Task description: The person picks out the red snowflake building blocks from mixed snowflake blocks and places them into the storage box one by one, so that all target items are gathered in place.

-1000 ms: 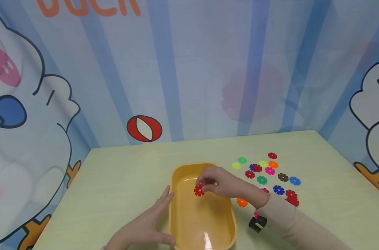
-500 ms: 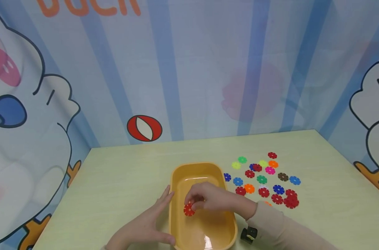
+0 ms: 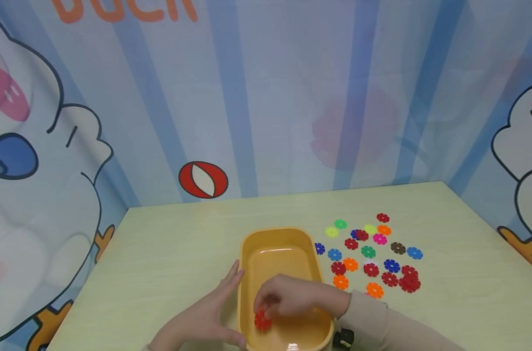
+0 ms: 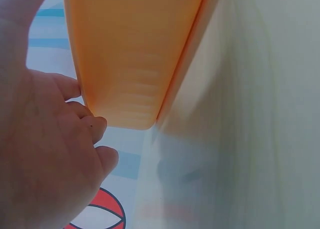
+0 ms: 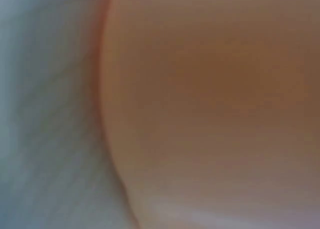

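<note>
In the head view a yellow plastic tray (image 3: 278, 268) stands at the front of the table. My left hand (image 3: 204, 312) lies along its left side, thumb and fingers spread and fingertips right at the rim. The left wrist view shows that hand (image 4: 55, 149) beside the tray's outer wall (image 4: 125, 54). Inside the tray, low over its floor, my right hand (image 3: 287, 295) pinches a red snowflake-shaped plastic disc (image 3: 262, 321) between thumb and fingers. Only a blurred orange-brown surface, likely the tray wall (image 5: 200, 89), fills most of the right wrist view.
Right of the tray, several loose snowflake discs in red, orange, blue, green, yellow, pink and brown lie scattered, such as a green disc (image 3: 368, 251). A black wrist camera (image 3: 343, 338) hangs below the right sleeve (image 3: 371, 317). A printed cloth backdrop (image 3: 283, 97) rises behind the table (image 3: 182, 234).
My right hand has moved toward the near left part of the tray, carrying the red disc lower in the picture. The left hand and the tray have stayed in place.
</note>
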{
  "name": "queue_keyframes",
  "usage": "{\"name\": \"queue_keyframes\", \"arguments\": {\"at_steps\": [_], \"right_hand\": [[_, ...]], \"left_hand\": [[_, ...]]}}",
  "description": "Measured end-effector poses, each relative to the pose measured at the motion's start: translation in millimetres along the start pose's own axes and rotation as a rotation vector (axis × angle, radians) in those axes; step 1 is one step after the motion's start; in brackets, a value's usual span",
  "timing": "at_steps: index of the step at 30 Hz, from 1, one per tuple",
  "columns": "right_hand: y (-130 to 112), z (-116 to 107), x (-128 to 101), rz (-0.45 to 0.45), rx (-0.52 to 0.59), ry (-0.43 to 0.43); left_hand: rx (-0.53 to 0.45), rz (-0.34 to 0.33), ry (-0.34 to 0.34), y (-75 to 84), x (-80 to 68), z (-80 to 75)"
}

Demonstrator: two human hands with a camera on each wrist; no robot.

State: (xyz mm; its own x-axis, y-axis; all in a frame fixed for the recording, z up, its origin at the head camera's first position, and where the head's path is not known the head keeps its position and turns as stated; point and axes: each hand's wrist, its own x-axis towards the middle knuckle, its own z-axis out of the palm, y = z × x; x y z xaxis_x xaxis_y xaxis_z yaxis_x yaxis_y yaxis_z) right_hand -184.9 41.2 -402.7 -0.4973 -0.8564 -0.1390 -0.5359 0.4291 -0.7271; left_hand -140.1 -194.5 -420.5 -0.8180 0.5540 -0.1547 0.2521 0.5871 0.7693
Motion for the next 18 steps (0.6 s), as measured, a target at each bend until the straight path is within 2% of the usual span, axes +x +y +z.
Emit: {"name": "queue_keyframes", "arguments": {"at_steps": [8,18], "right_hand": [[3.4,5.3,0.9,0.028,0.015,-0.043],[5.4,9.7,-0.6,0.092,-0.027,-0.083]], "left_hand": [[0.012,0.023,0.001,0.3,-1.8,-1.1],[-0.068,-0.063,-0.023,1.5,0.7,0.1]]}}
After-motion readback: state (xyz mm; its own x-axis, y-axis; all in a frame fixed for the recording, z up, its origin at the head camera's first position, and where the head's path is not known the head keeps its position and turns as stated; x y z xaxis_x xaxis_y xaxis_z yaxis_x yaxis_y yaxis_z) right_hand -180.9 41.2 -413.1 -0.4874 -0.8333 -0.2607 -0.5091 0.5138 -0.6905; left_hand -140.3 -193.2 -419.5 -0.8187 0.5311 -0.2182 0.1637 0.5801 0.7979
